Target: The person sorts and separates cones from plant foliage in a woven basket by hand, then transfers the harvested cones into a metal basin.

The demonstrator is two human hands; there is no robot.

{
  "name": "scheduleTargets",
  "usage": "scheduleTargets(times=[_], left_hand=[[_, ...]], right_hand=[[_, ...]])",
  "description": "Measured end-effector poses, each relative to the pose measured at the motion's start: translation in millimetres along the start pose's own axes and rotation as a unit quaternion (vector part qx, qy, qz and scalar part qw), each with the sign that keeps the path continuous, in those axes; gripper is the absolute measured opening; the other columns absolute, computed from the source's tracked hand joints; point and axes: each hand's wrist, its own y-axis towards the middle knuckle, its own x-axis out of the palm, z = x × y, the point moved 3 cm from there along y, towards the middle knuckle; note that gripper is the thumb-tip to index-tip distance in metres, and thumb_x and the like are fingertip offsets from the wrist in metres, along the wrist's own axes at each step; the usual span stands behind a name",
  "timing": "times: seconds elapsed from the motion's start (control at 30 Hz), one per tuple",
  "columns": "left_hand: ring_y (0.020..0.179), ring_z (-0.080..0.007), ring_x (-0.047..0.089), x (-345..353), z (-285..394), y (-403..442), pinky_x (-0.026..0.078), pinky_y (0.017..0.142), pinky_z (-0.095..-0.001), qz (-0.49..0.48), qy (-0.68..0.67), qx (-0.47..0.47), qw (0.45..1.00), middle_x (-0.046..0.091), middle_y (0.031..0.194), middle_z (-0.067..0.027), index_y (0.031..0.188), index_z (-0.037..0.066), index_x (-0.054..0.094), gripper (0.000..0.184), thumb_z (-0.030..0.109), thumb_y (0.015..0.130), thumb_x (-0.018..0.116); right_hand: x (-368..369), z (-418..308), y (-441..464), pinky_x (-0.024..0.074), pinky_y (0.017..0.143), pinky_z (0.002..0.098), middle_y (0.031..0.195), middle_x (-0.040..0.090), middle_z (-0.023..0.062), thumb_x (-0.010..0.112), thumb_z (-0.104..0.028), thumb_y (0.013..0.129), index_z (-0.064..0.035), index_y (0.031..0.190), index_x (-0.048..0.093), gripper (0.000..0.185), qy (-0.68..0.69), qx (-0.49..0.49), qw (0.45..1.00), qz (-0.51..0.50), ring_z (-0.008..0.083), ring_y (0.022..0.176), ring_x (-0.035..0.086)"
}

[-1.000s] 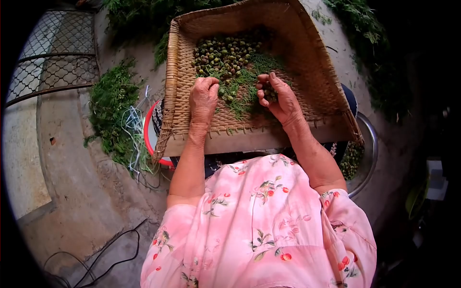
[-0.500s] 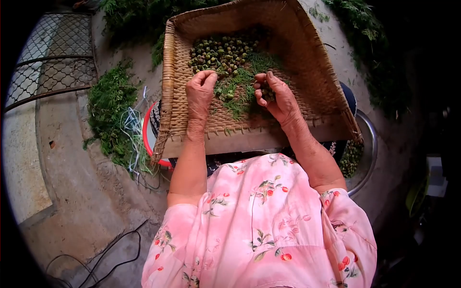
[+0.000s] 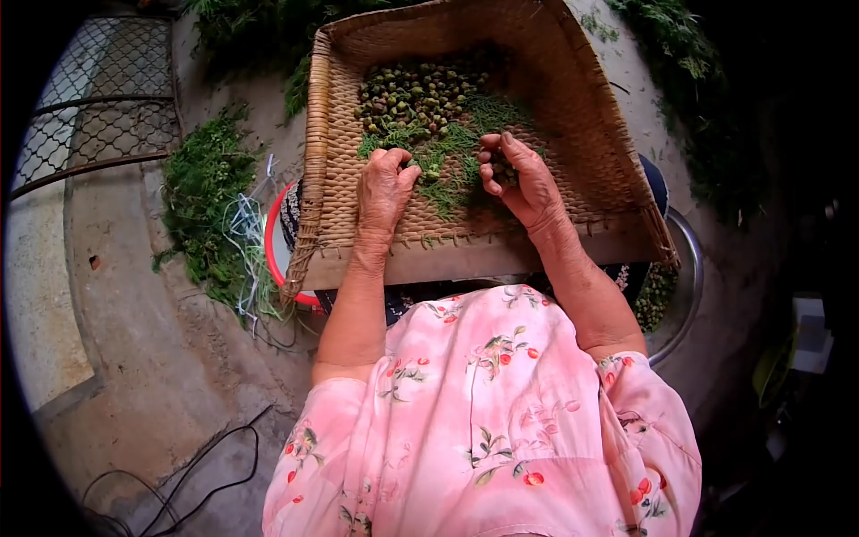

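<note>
A woven basket tray (image 3: 315, 152) lies across my lap, holding a heap of small round green-brown fruits (image 3: 420, 94) towards its far left. Feathery green sprigs (image 3: 461, 143) are spread over the weave between my hands. With thumb and fingers pinched together, my left hand (image 3: 383, 192) is at the near-left edge of these sprigs; what it pinches is too small to make out. My right hand (image 3: 526, 183) is cupped palm inward, its curled fingers around several of the small fruits, partly hidden in shadow.
Piles of green foliage (image 3: 210, 188) lie on the concrete floor to the left, beside tangled plastic string (image 3: 249, 228). A red-rimmed basin (image 3: 271, 237) and a metal-rimmed container (image 3: 693, 268) flank my lap. Black cable (image 3: 219, 452) runs at lower left.
My left hand has drawn back towards me and slightly right, uncovering green sprigs beside the heap. My right hand stays cupped in nearly the same place. The basket has shifted slightly.
</note>
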Motion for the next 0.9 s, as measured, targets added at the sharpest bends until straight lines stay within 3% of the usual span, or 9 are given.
scheduleTargets(times=[0.1,0.17,0.23,0.3,0.43,0.5,0.53,0.73,0.9], left_hand=[[0.064,-0.0170,0.055,2,-5,0,0.046,0.060,-0.0314,0.010,0.025,0.030,0.999,0.055,0.078,-0.0070,0.091,0.001,0.064,0.023,0.017,0.075,0.069],[0.064,-0.0137,0.056,-2,-11,1,0.044,0.054,-0.0291,0.050,-0.214,-0.008,0.976,0.058,0.079,-0.0050,0.087,0.000,0.064,0.017,0.015,0.080,0.067],[0.066,-0.0117,0.058,-11,-13,1,0.046,0.053,-0.0227,-0.012,-0.573,-0.161,0.803,0.061,0.080,-0.0044,0.090,0.000,0.061,0.013,0.013,0.085,0.063],[0.066,-0.0119,0.059,-16,-1,-1,0.048,0.055,-0.0216,0.014,-0.706,-0.206,0.677,0.062,0.075,-0.0042,0.093,0.001,0.060,0.015,0.013,0.084,0.064],[0.065,-0.0109,0.057,-11,4,-3,0.047,0.057,-0.0216,-0.017,-0.659,-0.188,0.728,0.061,0.072,-0.0022,0.090,0.002,0.062,0.014,0.013,0.083,0.066],[0.066,-0.0102,0.053,-3,10,-6,0.044,0.057,-0.0224,-0.036,-0.349,-0.105,0.931,0.058,0.073,0.0008,0.091,0.003,0.063,0.016,0.014,0.082,0.068],[0.064,-0.0082,0.050,1,13,-5,0.044,0.058,-0.0238,-0.029,-0.218,-0.017,0.975,0.056,0.070,0.0028,0.089,0.002,0.063,0.019,0.016,0.079,0.072],[0.064,-0.0230,0.055,16,29,-9,0.046,0.062,-0.0348,0.009,0.068,0.064,0.996,0.056,0.076,-0.0122,0.088,0.001,0.062,0.027,0.022,0.073,0.070],[0.063,-0.0227,0.055,20,22,-5,0.046,0.060,-0.0341,0.022,0.051,0.065,0.996,0.056,0.071,-0.0096,0.083,0.001,0.061,0.017,0.018,0.079,0.062]], right_hand=[[0,0,0,0.0446,0.049,0.0242,0.082,0.059,0.0051,0.054,-0.030,0.093,-0.0022,0.100,0.059,0.029,0.003,-0.002,1.000,-0.007,0.0114,0.066,0.057],[1,0,1,0.0446,0.049,0.0242,0.082,0.059,0.0050,0.054,-0.030,0.093,-0.0023,0.100,0.059,0.029,0.002,-0.004,1.000,-0.008,0.0113,0.066,0.057],[1,0,0,0.0445,0.049,0.0241,0.082,0.058,0.0049,0.054,-0.030,0.093,-0.0024,0.100,0.059,0.029,0.001,-0.005,1.000,-0.008,0.0112,0.066,0.057],[1,-1,0,0.0444,0.049,0.0241,0.082,0.058,0.0047,0.054,-0.030,0.093,-0.0027,0.100,0.059,0.029,-0.004,-0.002,1.000,-0.001,0.0112,0.066,0.057],[0,0,1,0.0443,0.049,0.0241,0.082,0.058,0.0046,0.054,-0.031,0.093,-0.0025,0.100,0.059,0.029,-0.002,-0.001,1.000,-0.001,0.0111,0.066,0.057],[-1,0,1,0.0445,0.049,0.0241,0.082,0.058,0.0047,0.054,-0.030,0.093,-0.0023,0.100,0.059,0.029,-0.005,-0.001,1.000,0.001,0.0113,0.066,0.057],[-1,1,1,0.0445,0.049,0.0241,0.082,0.058,0.0047,0.054,-0.030,0.093,-0.0023,0.100,0.059,0.029,-0.005,-0.002,1.000,0.001,0.0113,0.066,0.057],[-2,1,1,0.0460,0.050,0.0245,0.082,0.059,0.0054,0.054,-0.030,0.093,-0.0020,0.101,0.059,0.029,-0.001,-0.001,1.000,0.001,0.0116,0.066,0.058],[-3,1,1,0.0465,0.050,0.0247,0.082,0.059,0.0057,0.054,-0.030,0.093,-0.0017,0.101,0.059,0.030,0.005,-0.003,1.000,-0.005,0.0117,0.066,0.059]])
